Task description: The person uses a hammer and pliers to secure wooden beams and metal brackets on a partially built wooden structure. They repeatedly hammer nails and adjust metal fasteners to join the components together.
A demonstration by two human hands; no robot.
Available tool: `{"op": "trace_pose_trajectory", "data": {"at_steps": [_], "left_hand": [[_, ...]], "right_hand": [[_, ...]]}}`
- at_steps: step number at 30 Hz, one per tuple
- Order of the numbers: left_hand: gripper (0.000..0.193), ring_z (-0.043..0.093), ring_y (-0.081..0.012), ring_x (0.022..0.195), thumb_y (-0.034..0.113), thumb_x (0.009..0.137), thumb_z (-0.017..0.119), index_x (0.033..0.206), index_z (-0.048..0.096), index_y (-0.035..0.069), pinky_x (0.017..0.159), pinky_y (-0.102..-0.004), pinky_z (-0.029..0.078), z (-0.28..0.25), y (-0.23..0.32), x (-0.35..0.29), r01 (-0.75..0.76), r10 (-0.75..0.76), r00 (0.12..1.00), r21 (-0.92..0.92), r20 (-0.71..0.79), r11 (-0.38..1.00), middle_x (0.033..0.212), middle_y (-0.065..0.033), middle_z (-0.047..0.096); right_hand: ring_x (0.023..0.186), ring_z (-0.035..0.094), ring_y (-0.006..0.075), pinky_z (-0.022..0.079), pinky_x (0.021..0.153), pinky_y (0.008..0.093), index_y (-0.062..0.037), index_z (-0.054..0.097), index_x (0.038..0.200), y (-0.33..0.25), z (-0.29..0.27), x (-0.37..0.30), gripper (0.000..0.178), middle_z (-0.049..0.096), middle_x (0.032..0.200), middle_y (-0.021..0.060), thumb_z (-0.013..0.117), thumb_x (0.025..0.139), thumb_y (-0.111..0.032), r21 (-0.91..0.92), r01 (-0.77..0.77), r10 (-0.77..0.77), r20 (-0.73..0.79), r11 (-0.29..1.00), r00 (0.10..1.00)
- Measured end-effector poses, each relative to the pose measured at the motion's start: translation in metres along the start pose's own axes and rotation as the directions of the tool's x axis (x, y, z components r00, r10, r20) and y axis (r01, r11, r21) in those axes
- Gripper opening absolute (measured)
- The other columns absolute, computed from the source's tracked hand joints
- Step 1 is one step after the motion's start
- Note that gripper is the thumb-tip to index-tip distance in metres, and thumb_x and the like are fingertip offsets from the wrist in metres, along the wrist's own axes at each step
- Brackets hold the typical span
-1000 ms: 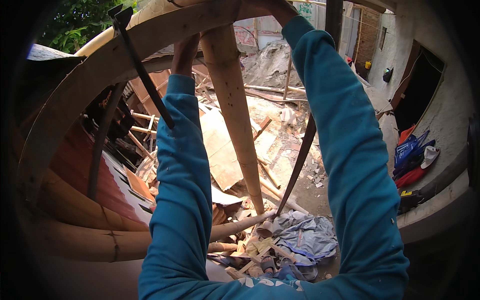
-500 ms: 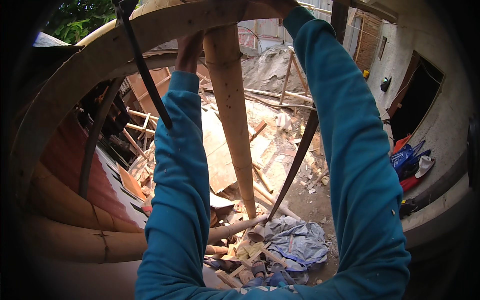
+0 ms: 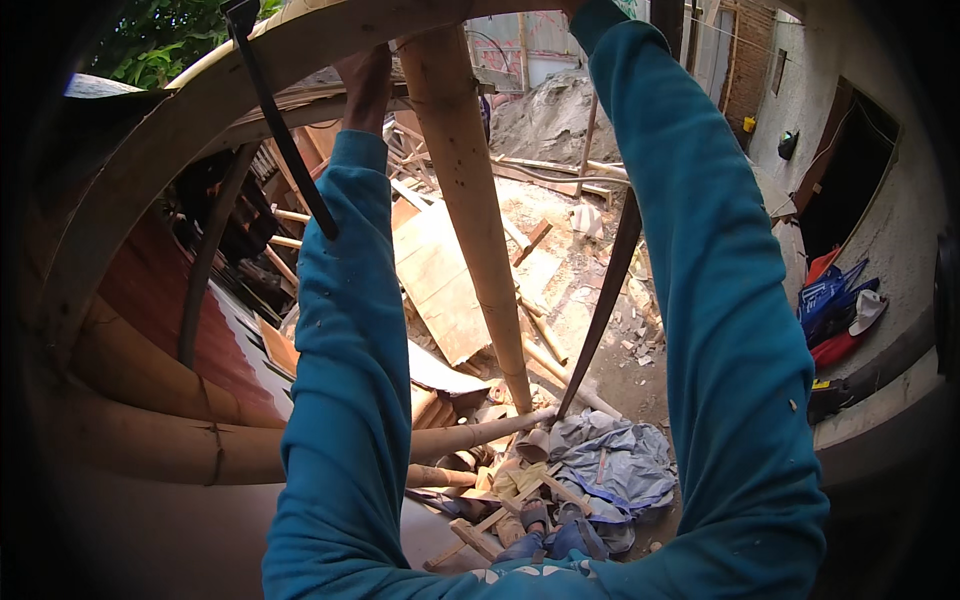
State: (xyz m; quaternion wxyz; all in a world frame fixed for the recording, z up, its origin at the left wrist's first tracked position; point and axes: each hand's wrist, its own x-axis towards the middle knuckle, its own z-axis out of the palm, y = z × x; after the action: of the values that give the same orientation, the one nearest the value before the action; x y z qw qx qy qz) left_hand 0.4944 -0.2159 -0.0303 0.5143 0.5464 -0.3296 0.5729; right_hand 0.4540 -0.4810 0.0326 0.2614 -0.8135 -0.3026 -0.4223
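Observation:
Both my arms, in blue-green sleeves, reach up to a curved wooden beam arching across the top. My left hand is raised against the beam's underside, left of a thick upright bamboo pole. The fingers are hidden by the beam, so their grip does not show. My right arm stretches up to the top edge, where the hand passes out of the picture. A dark, narrow strip hangs from the beam in front of my left forearm.
Horizontal bamboo poles cross at lower left. A dark slanting post stands right of the upright pole. Below lie plywood, a crumpled grey tarp and a sandalled foot. A doorway opens in the right wall.
The view has shifted slightly, with the lower bamboo poles now higher in the picture. My right hand has slipped out past the top edge. My left hand stays raised by the beam.

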Motion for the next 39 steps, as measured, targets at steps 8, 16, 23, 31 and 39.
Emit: {"op": "trace_pose_trajectory", "data": {"at_steps": [8, 16, 23, 31, 39], "left_hand": [[0.031, 0.07, -0.0285, 0.109, 0.019, 0.091, 0.073, 0.119, 0.074, 0.005, 0.091, -0.0394, 0.054, -0.046, 0.079, -0.054, 0.145, -0.327, 0.904, 0.52, 0.276, 0.842, 0.116, -0.0163, 0.073], [0.021, 0.069, -0.0279, 0.103, 0.005, 0.091, 0.071, 0.11, 0.076, 0.011, 0.088, -0.0387, 0.056, -0.034, 0.213, -0.028, -0.734, 0.496, 0.677, 0.454, 0.544, 0.505, 0.11, -0.0089, 0.073], [0.024, 0.065, -0.0313, 0.11, 0.02, 0.095, 0.066, 0.116, 0.071, 0.011, 0.104, -0.0469, 0.047, -0.047, 0.174, 0.005, -0.753, 0.415, 0.643, 0.629, 0.643, 0.192, 0.118, -0.0091, 0.069], [0.03, 0.061, -0.0291, 0.111, 0.025, 0.095, 0.064, 0.121, 0.068, 0.013, 0.104, -0.0454, 0.043, -0.046, 0.169, 0.001, -0.731, 0.374, 0.651, 0.678, 0.661, 0.075, 0.118, -0.0083, 0.067], [0.031, 0.06, -0.0273, 0.107, 0.028, 0.092, 0.064, 0.12, 0.066, 0.015, 0.101, -0.0461, 0.043, -0.047, 0.162, 0.001, -0.712, 0.389, 0.651, 0.702, 0.652, 0.015, 0.113, -0.0067, 0.065]], "right_hand": [[0.089, 0.072, 0.0291, 0.055, 0.083, 0.0398, -0.0065, 0.074, 0.105, 0.008, 0.001, -0.028, 0.026, 0.075, 0.094, 0.014, 0.06, 0.096, -0.027, 0.097, -0.017, 0.025, -0.086, 0.995, 0.996], [0.089, 0.072, 0.0286, 0.055, 0.082, 0.0396, -0.0063, 0.074, 0.105, 0.0, 0.017, -0.022, 0.026, 0.074, 0.094, 0.014, 0.06, 0.096, -0.026, 0.137, 0.001, 0.016, -0.124, 0.991, 0.992], [0.088, 0.071, 0.0283, 0.055, 0.082, 0.0394, -0.0061, 0.073, 0.105, 0.001, 0.018, -0.007, 0.025, 0.074, 0.094, 0.0139, 0.06, 0.096, -0.025, 0.143, -0.001, 0.02, -0.126, 0.99, 0.992], [0.088, 0.071, 0.0279, 0.055, 0.082, 0.0391, -0.0059, 0.073, 0.106, 0.007, 0.013, 0.001, 0.025, 0.074, 0.094, 0.0139, 0.059, 0.096, -0.024, 0.14, 0.01, 0.01, -0.138, 0.99, 0.99], [0.087, 0.071, 0.0275, 0.055, 0.081, 0.0389, -0.0057, 0.073, 0.106, 0.009, 0.018, 0.007, 0.025, 0.074, 0.094, 0.0139, 0.059, 0.096, -0.023, 0.146, 0.037, -0.015, -0.149, 0.989, 0.989]]}}
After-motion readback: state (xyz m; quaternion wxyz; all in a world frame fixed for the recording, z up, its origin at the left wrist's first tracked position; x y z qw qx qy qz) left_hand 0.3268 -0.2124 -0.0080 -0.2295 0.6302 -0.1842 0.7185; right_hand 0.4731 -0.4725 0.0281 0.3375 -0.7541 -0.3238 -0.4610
